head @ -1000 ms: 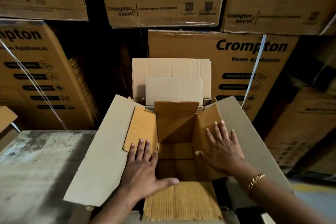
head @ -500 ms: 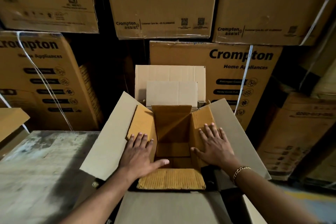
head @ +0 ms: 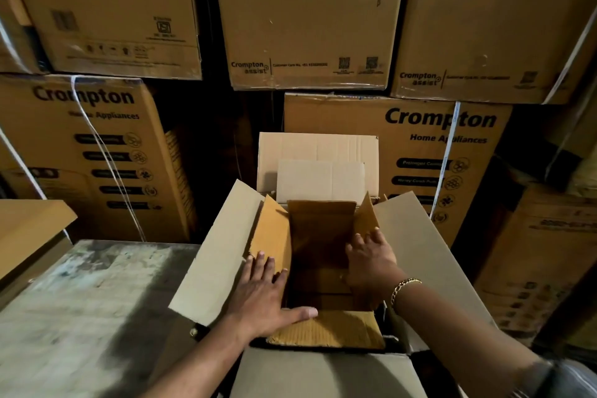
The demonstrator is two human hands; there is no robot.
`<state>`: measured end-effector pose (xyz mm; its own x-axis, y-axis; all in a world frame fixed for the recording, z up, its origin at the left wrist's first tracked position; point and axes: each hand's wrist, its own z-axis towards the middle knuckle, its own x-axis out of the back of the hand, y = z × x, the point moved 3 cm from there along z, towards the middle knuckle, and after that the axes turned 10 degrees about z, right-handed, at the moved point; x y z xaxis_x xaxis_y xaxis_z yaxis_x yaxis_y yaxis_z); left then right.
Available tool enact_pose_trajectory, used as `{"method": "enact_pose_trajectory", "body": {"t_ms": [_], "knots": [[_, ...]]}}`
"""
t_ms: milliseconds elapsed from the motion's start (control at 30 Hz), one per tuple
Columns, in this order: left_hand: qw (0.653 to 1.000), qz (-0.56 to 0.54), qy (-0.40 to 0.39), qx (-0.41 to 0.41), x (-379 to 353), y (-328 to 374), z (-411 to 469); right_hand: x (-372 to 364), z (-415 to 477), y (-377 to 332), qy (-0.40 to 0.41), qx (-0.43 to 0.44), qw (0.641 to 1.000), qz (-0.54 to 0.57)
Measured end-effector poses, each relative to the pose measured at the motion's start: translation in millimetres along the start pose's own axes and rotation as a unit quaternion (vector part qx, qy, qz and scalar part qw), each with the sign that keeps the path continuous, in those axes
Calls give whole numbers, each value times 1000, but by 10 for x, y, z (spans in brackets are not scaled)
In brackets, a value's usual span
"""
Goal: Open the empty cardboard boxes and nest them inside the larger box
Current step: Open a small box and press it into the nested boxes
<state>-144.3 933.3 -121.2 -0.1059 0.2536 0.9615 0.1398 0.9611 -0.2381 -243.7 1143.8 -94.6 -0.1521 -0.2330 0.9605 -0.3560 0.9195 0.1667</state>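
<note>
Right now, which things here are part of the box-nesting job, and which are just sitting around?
In the job:
- left hand flat on the inner box's left flap
- right hand on its right flap
- inner box, open
- outer box around it

Just about:
- stacked Crompton boxes
- worn table
- bracelet

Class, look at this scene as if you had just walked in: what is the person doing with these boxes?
A person is fitting a smaller brown corrugated cardboard box inside a larger pale cardboard box whose flaps are spread open. The left hand lies flat on the inner box's left flap, thumb on the near flap. The right hand, with a gold bracelet at the wrist, presses on its right side. The inner box looks empty. Stacked printed cartons stand behind.
</note>
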Motion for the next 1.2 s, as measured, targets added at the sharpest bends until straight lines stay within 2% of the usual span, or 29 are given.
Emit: {"method": "enact_pose_trajectory", "body": {"t_ms": [133,267,567,700,1067,1200], "knots": [[999,-20,25,-11,-40,-74,22,124,396,33,15,-27,999,30],[999,-18,-20,-23,-80,-125,37,159,804,116,33,-44,996,66],[989,11,-99,-108,-302,-216,236,152,1478,280,30,-75,981,176],[987,24,-99,-126,-355,-190,307,48,1612,262,32,-74,978,193],[992,19,-92,-89,-367,-187,297,-252,1796,244,70,-83,975,191],[996,29,-53,-63,-248,-189,319,-222,1801,245,56,-89,973,207]]}}
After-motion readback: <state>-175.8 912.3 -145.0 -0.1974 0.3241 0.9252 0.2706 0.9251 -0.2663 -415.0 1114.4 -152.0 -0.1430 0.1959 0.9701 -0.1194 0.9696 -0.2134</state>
